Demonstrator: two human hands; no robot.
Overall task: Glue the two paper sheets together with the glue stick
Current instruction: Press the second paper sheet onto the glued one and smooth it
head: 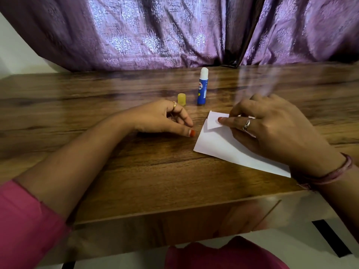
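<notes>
On the wooden table (136, 183), two white paper sheets lay overlapped at the right: a small sheet (214, 121) sat on the far left corner of a larger sheet (223, 146). The right hand (272, 129) pressed down on them, its forefinger straight on the small sheet. The left hand (165, 119) rested just left of the sheets, fingers loosely curled, holding nothing. Beyond the hands stood the uncapped glue stick (202, 88), its yellow cap (181, 99) upright beside it.
</notes>
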